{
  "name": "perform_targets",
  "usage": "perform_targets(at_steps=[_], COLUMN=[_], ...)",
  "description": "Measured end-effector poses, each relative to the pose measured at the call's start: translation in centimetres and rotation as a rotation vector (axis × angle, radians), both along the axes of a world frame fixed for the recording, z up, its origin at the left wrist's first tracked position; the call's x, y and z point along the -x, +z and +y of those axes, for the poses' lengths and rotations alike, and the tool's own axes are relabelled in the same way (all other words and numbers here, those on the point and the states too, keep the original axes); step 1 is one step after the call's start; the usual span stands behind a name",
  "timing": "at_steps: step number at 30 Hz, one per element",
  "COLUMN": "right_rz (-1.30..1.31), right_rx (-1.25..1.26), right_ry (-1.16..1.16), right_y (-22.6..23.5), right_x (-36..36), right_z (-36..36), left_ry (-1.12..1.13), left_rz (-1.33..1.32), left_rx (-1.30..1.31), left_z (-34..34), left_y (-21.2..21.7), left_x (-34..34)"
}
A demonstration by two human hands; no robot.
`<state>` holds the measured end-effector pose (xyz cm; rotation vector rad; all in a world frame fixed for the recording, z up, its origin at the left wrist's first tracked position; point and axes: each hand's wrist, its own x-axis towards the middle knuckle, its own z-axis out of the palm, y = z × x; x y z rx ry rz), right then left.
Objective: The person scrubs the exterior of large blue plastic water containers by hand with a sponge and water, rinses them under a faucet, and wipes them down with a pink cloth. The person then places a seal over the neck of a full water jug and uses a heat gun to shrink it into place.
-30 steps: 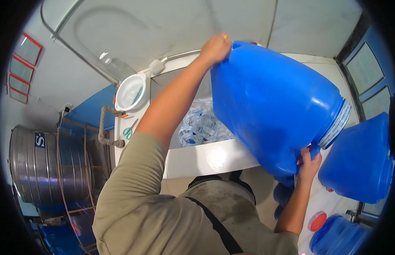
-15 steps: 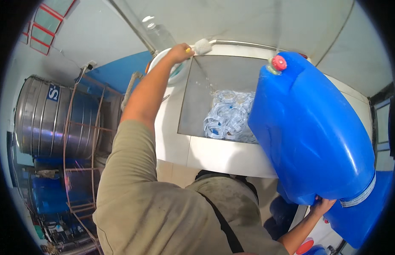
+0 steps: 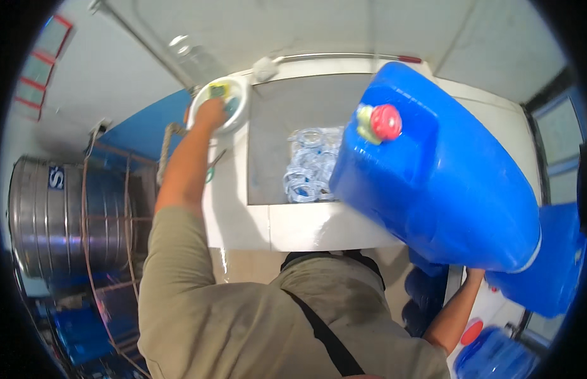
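A large blue jerrycan [image 3: 445,183] with a red cap [image 3: 386,122] hangs tilted over the right side of a white tiled basin [image 3: 262,224], capped end up. My right hand [image 3: 473,275] grips its lower rim from beneath, at the lower right. My left hand [image 3: 211,114] reaches far out to a white round bowl [image 3: 238,95] on the basin's left corner and touches something green and yellow inside it. Whether those fingers hold anything is hidden. Several clear plastic bottles [image 3: 309,170] lie in the basin.
A ribbed steel tank [image 3: 47,215] in a wire frame stands at the left. More blue cans [image 3: 552,265] crowd the right, one with a red cap [image 3: 473,331]. A clear bottle [image 3: 192,60] and a metal pipe [image 3: 344,58] sit behind the basin.
My left hand let go of the jerrycan's top and moved left to the white bowl. The can swung so that its capped end faces up, held by my right hand alone.
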<state>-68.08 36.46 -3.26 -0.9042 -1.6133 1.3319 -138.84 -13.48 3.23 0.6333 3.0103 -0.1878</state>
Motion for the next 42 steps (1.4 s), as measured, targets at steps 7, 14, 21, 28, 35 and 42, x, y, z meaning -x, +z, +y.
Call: perform_targets(at_steps=[7, 14, 21, 28, 35, 42], right_rz=[-0.272, -0.34, -0.338, -0.164, -0.067, 0.096], right_rx=[-0.083, -0.867, -0.725, -0.587, -0.263, 0.012], right_ry=[-0.169, -0.779, 0.285, 0.216, 0.083, 0.289], right_y=[4.3, 18.6, 29.0, 29.6, 28.2, 30.8], right_x=[-3.4, -8.9, 15.8, 20.7, 22.5, 22.8], right_z=[0.8, -8.2, -15.8, -10.1, -6.7, -8.4], left_ry=[-0.052, -0.528, -1.13, -1.252, -1.619, -1.484], left_rz=[0.035, -0.199, -0.283, -0.259, -0.36, -0.071], left_rx=[-0.078, -0.796, -1.013, -0.98, -0.378, -0.063], left_z=[3.2, 13.4, 24.0, 28.8, 21.8, 18.1], left_y=[9.5, 18.1, 25.2, 25.0, 28.2, 27.9], left_x=[-2.5, -13.6, -28.1, -33.4, -36.1, -38.3])
